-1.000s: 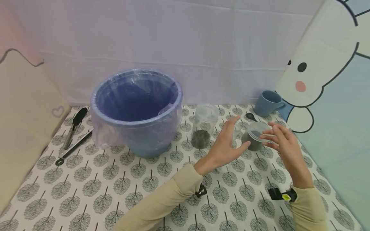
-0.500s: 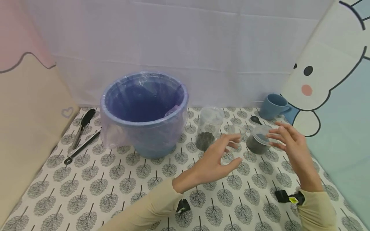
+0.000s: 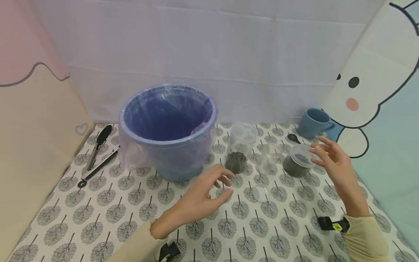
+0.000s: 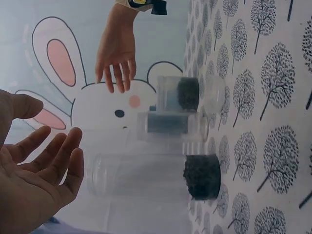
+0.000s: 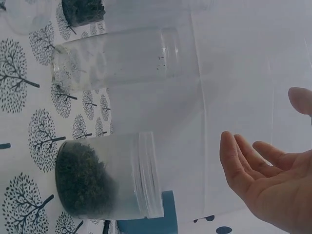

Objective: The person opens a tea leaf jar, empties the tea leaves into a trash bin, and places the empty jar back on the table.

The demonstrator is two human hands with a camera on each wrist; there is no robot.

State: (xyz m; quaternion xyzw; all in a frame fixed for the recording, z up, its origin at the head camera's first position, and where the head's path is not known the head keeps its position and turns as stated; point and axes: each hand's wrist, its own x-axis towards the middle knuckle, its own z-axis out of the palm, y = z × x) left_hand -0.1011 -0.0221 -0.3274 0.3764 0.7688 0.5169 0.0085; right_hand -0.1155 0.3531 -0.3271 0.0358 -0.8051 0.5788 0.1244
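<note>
My left hand [image 3: 199,194] is over the cloth in front of the bucket, fingers loosely bent, holding nothing. Nearest to it is a tall clear jar [image 3: 242,147] with dark crumbly leaves at the bottom. Between the two hands stands a small clear jar [image 3: 269,160]; the right wrist view shows a few crumbs in this jar [image 5: 117,58]. A round clear lid [image 3: 260,194] lies flat before it. My right hand [image 3: 337,169], relaxed and holding nothing, hovers beside a lidded short jar [image 3: 297,162], about half full of dark leaves [image 5: 85,180].
A blue bucket [image 3: 173,160] lined with a thin plastic bag stands left of the jars. Black-tipped metal tongs [image 3: 99,167] lie at the far left. Behind the short jar are a black spoon [image 3: 293,138] and a blue mug [image 3: 312,125] near the back wall [image 3: 245,54].
My left hand has drawn back to the left and down, away from the small jar, uncovering it and the flat lid. The right hand stays beside the short jar. The view has shifted slightly.
</note>
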